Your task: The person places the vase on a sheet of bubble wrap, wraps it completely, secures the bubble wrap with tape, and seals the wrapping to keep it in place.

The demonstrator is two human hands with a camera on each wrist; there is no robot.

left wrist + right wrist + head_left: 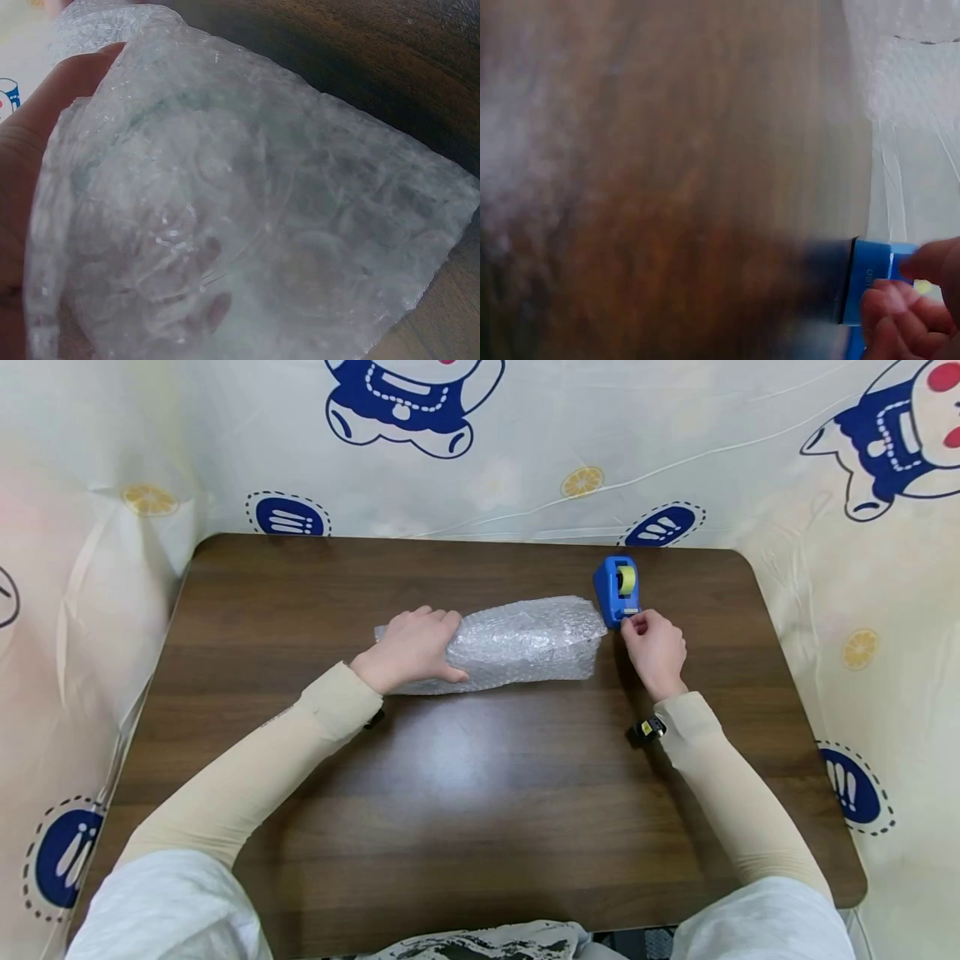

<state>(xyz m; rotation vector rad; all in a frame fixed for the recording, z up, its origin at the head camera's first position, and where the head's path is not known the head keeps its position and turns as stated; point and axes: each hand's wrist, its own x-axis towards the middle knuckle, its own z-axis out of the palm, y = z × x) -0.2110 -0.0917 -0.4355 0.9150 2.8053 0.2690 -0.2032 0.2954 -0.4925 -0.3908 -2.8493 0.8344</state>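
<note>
A bundle of clear bubble wrap (528, 639) lies lengthwise across the table; what is inside cannot be made out. My left hand (416, 647) holds its left end from above, thumb on the near side and fingers over the far side. In the left wrist view, the loose end of the bubble wrap (247, 187) fills most of the picture. Beside the bundle's right end stands a blue tape dispenser (611, 593) with a yellow-cored roll. My right hand (656, 652) is at its near, cutting end, thumb and fingertips pinching at the tape's end; the tape itself is hardly visible.
The brown wooden table (450, 810) has rounded corners. A printed curtain (517, 460) hangs close along its back and both sides. The dispenser stands near the far edge, almost touching the bundle.
</note>
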